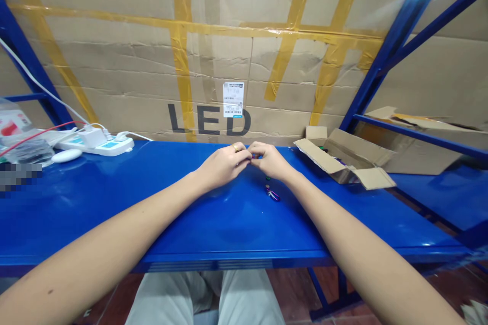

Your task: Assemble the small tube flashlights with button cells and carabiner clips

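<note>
Both my hands meet over the back middle of the blue table, fingertips touching. My left hand (224,165), with a ring on one finger, is closed in a pinch. My right hand (270,160) is pinched against it from the right. Something tiny and reddish shows between the fingertips, too small to name. Just below my right hand, a purple metal clip (273,193) lies on the table, with a small green piece (268,178) partly hidden near my wrist.
An open cardboard box (343,155) with small items stands at the right. A white power strip (110,146) with plugs and cables is at the back left, beside plastic bags (26,137). A large taped cardboard sheet (133,76) rises behind the blue table (171,233).
</note>
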The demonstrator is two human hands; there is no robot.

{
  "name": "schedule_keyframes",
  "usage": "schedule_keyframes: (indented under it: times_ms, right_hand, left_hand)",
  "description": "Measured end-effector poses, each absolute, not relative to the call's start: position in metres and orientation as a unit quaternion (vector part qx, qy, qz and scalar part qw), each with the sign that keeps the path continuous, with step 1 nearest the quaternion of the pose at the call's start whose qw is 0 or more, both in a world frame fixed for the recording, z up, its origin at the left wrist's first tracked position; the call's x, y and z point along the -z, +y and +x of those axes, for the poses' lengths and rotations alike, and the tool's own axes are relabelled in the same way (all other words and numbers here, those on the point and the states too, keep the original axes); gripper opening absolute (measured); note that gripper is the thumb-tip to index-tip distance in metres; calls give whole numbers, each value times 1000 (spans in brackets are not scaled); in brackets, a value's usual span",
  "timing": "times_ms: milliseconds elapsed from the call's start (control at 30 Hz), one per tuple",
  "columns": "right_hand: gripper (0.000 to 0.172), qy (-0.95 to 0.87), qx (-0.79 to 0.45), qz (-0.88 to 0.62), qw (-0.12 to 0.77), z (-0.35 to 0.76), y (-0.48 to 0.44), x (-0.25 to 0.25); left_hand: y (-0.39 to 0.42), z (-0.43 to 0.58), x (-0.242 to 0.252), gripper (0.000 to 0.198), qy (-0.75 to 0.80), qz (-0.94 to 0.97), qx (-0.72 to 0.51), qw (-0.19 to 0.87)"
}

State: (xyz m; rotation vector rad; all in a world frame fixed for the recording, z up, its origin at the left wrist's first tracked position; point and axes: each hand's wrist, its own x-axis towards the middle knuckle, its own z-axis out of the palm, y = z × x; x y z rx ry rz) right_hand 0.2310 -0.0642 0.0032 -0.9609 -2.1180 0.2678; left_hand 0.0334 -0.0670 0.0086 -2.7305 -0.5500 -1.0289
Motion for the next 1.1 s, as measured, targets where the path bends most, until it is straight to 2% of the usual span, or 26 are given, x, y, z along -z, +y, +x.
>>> schedule_keyframes:
  times_ms: [233,433,567,700,800,900,1000,1100]
  right_hand:
    - [11,-829,-74,-408,376,226,-67,-3]
    - [9,-770,-49,-508,383,236,-60,-5]
    - [10,-753,-43,-543,368,246,-55,-6]
    - [7,-760,-48,-549,345,248,-55,-5]
    - [6,-767,-68,-546,330,247,-56,-4]
    - [8,-774,-102,-539,316,245,-58,-4]
    - [8,-781,-109,-528,315,241,-60,-4]
    - [6,-795,-106,-511,310,237,-62,-2]
  left_hand:
    - [-68,36,-9,20,-213,-908,342,118]
    - [-73,7,-50,15,-188,-825,463,264]
    - [-74,4,-61,19,-190,-812,500,236]
    - [-70,23,-39,21,-158,-866,468,74]
    - [-67,35,-22,17,-209,-870,441,-74]
    - [-64,39,-15,20,-265,-796,415,-352]
    - [-65,36,-19,25,-211,-631,383,-641]
    - [-68,30,-29,32,-122,-498,350,-784]
